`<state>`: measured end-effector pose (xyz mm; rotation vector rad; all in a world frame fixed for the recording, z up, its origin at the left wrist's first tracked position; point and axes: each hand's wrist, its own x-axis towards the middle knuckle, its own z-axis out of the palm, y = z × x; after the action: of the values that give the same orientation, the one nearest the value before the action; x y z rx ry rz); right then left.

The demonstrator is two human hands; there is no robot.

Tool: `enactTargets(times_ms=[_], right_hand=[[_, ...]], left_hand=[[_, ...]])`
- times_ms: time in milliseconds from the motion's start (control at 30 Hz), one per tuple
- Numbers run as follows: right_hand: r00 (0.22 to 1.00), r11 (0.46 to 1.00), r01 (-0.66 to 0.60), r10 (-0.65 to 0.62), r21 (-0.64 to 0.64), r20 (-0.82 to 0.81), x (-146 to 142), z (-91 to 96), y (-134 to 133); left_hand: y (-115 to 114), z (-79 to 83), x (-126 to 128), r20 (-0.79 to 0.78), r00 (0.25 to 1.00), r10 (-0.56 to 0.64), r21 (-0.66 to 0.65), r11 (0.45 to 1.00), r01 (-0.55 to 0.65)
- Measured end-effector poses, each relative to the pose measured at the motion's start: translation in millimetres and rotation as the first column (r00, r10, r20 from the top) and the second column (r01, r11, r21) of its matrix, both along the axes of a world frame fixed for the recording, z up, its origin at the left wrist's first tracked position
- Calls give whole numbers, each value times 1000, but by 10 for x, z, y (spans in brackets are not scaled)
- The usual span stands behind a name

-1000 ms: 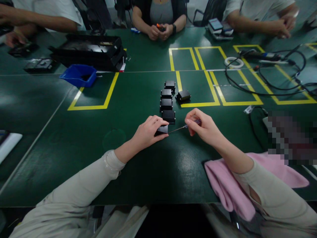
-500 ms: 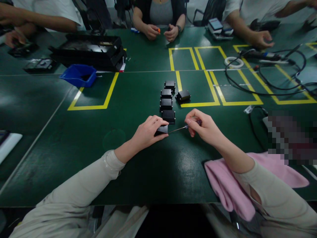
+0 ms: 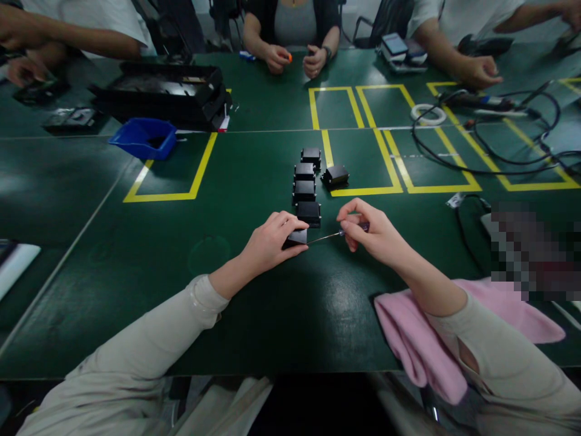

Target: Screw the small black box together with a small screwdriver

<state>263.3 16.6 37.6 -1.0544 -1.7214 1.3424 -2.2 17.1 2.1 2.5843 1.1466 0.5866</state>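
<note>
left hand (image 3: 272, 241) clamped on small black box (image 3: 297, 237) | screwdriver (image 3: 333, 234) pinched by right hand (image 3: 370, 235) | risk: tip is slipped off, box skids toward the black-box row (image 3: 307, 184) mid-tabletop

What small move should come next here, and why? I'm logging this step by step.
Probably turn the screwdriver in place: the right hand pinches its handle, its tip meets the side of the black box, and the left hand pins that box to the table.

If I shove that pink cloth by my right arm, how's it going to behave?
The pink cloth looks soft and floppy: it lies in folds and droops over the table edge. It would probably bunch rather than slide whole, and seems light.
</note>
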Motion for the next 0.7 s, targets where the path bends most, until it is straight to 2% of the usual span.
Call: enactTargets(times_ms=[233,400,700], right_hand=[[999,1000,10,-10,-11,42,-8,14,-14],[1000,1000,-3,3,-30,-15,-8,26,-4],[1000,997,13,-13,-71,5,-16,5,-11]], left_hand=[[-3,-5,-8,3,1000,-2,-6,1000,2],[-2,-1,-10,7,1000,-9,4,1000,9],[-7,-8,-6,2,1000,-7,-1,1000,7]])
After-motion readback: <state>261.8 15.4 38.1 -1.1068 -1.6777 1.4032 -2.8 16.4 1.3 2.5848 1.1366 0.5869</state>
